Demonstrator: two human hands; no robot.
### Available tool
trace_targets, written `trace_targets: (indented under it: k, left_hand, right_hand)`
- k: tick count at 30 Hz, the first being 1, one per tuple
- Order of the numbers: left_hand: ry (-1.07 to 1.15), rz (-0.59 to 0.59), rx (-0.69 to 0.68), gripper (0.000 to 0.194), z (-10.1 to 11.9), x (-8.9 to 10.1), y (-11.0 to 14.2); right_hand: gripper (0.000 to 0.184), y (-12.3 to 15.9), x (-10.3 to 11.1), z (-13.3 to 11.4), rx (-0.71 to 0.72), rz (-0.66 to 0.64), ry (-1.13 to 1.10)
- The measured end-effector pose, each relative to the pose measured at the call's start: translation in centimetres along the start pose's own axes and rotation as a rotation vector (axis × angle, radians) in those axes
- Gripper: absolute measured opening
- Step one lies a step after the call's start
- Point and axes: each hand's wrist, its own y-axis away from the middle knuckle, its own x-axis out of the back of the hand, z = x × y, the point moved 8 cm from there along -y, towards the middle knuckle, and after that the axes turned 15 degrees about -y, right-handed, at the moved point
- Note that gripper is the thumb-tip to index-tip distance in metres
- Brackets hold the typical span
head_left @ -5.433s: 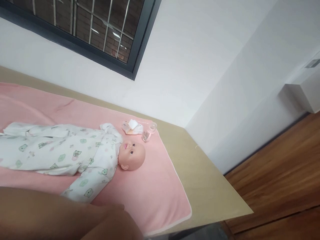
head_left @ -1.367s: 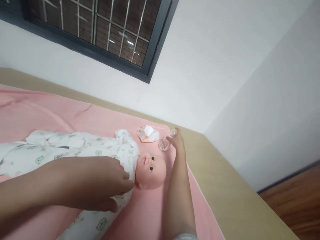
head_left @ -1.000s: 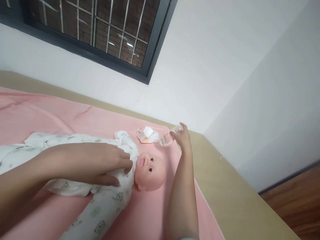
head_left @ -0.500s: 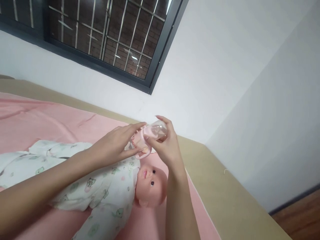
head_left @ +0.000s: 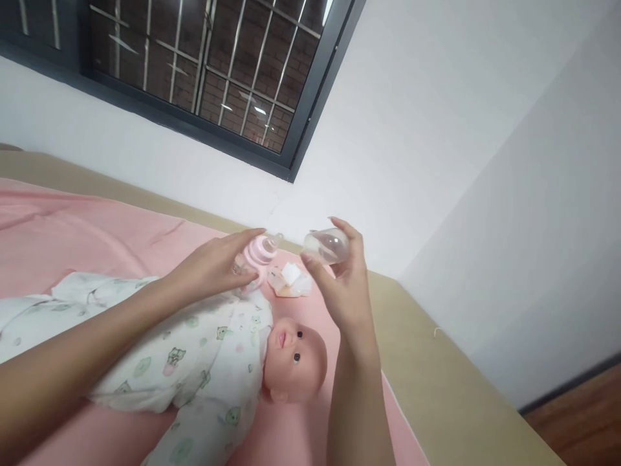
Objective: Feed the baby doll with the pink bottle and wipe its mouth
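The left hand pinched the bottle between thumb and fingers, near the doll's far shoulder. The right hand's fingers curled around the clear cap, apart from it. The 2 pieces looked light and stiff; the smooth cap, probably slippery, seemed best held by its sides, the bottle by its body.
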Motion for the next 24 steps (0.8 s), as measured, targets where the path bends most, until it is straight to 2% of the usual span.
trace_targets:
  k: [2,4,8,11,13,15,19,24]
  left_hand:
    - [-0.035,0.008,0.056,0.067,-1.8,-0.1,-0.4]
    - [-0.062,-0.012,0.129,0.07,-3.7,-0.3,-0.8]
    - [-0.06,-0.085,0.243,0.075,-7.2,-1.0,-1.0]
    - [-0.078,-0.13,0.265,0.053,-9.0,-1.6,-1.0]
    - [-0.122,-0.162,0.281,0.038,-10.1,-2.0,-1.0]
    - [-0.154,-0.177,0.29,0.034,-11.1,-2.4,-0.9]
    - [-0.171,-0.201,0.301,0.034,-13.2,-3.7,-0.6]
    - [-0.191,-0.181,0.324,0.036,-16.3,-5.1,0.0]
  right_hand:
    - [0.058,-0.6,1.8,1.4,-0.032,0.046,0.035]
    - [0.055,-1.3,3.9,3.9,-0.086,0.107,0.082]
    - [0.055,-1.7,8.3,11.5,-0.267,0.271,0.192]
    - [0.056,-0.4,10.7,17.3,-0.405,0.373,0.352]
    - [0.056,1.0,11.1,20.5,-0.478,0.345,0.447]
    - [0.055,2.5,11.2,23.1,-0.517,0.308,0.478]
    - [0.057,4.9,11.5,25.9,-0.566,0.278,0.51]
    - [0.064,5.7,12.0,27.3,-0.632,0.257,0.538]
